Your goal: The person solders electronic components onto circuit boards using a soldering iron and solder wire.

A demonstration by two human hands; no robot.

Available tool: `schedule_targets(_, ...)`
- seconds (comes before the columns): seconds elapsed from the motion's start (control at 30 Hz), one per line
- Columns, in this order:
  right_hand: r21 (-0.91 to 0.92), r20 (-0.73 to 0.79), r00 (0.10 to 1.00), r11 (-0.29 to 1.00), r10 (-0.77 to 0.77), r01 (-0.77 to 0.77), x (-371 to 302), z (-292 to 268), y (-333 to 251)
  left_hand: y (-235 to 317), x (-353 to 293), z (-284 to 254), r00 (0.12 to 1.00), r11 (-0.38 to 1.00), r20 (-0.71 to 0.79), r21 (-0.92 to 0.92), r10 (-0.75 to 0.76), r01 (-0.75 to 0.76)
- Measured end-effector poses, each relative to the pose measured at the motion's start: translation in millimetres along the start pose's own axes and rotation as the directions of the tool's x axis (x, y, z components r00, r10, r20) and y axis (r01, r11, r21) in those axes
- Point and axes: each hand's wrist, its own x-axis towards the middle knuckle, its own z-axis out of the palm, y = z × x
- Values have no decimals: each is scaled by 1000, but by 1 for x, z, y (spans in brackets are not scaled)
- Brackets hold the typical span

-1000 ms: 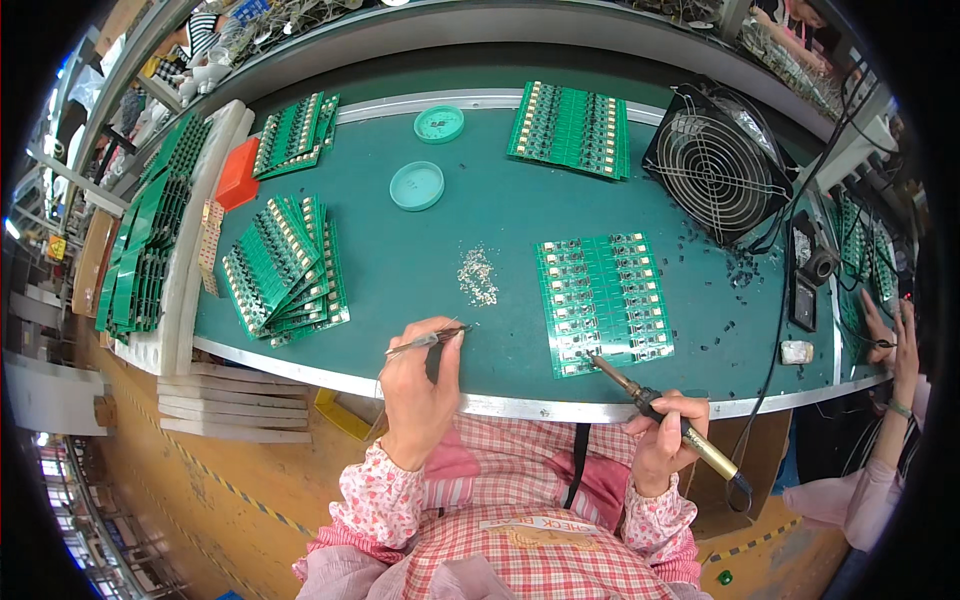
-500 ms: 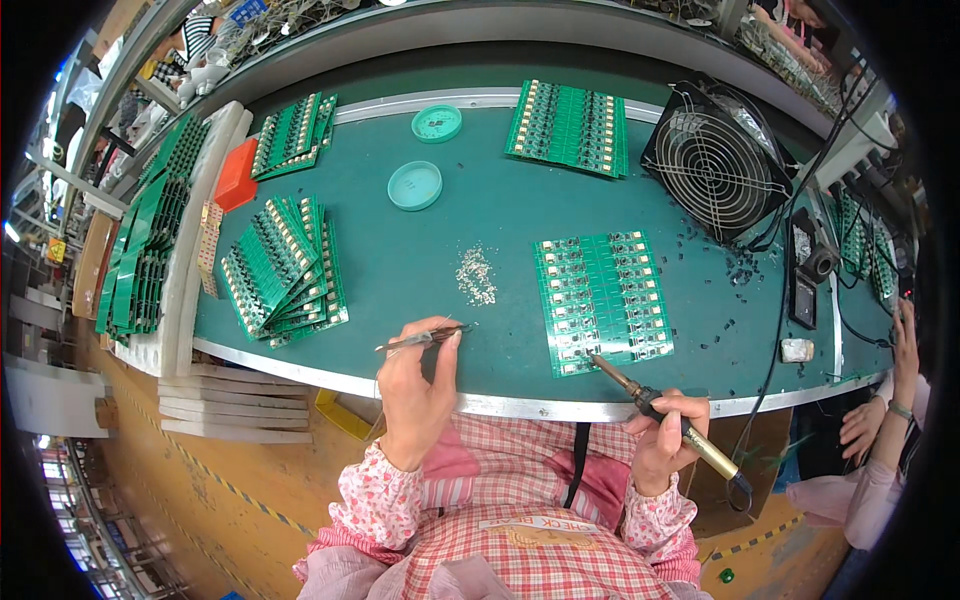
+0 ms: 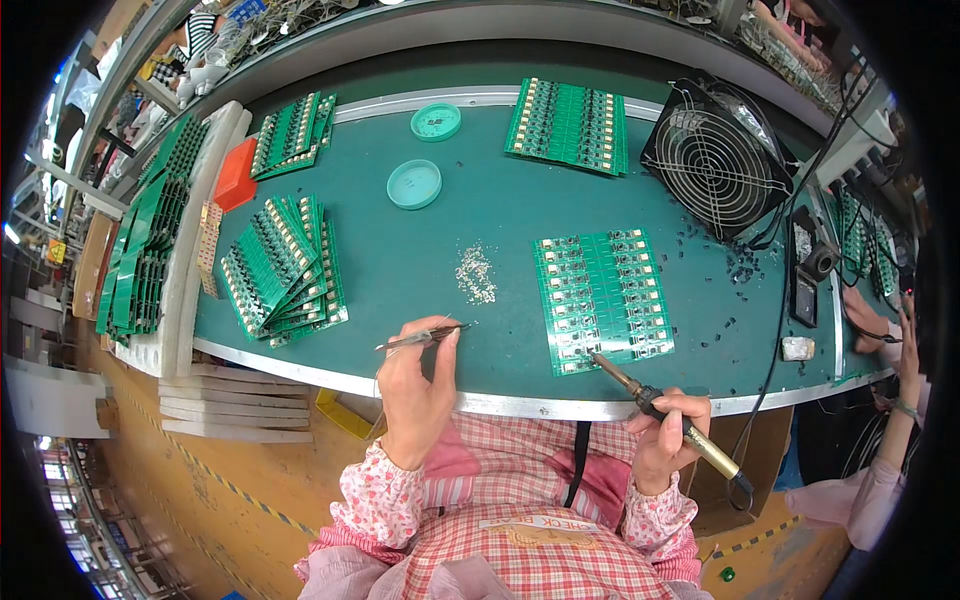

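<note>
My right hand [image 3: 670, 440] is closed round a soldering iron [image 3: 705, 448] with a gold-coloured handle. Its tip meets the lower left part of a green circuit board panel [image 3: 605, 300] lying flat on the bench, near one of the small components. In my left hand [image 3: 418, 385], pinched between thumb and fingers, are tweezers [image 3: 420, 338]; their points face right, over the green mat. Whether the tweezers hold anything is too small to tell. Just beyond them lies a scatter of tiny pale parts [image 3: 476, 275].
Stacked circuit boards [image 3: 285, 270] lie at the left, with another stack [image 3: 567, 127] at the back. Two round teal dishes [image 3: 415, 185] sit mid-bench. A black fan [image 3: 715, 160] stands at the back right, near loose black parts [image 3: 742, 265]. A co-worker's arm [image 3: 885, 440] is at far right.
My hands, the tweezers and the soldering iron stay almost where they were. At far right, the co-worker's lower hand has moved up onto the bench.
</note>
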Motion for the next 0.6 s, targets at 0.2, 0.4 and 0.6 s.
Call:
schedule_targets(0.2,-4,0,1000,1000,-4,4,-1,-1,2,1,0,0,1000,1000,-1,24,20,-20)
schedule_targets(0.4,-7,-2,1000,1000,6,-6,1,-2,-3,4,-1,1,998,995,14,69,68,-69)
schedule_targets(0.6,7,3,1000,1000,26,-26,-2,-4,-8,32,-12,9,984,994,138,-44,109,-104)
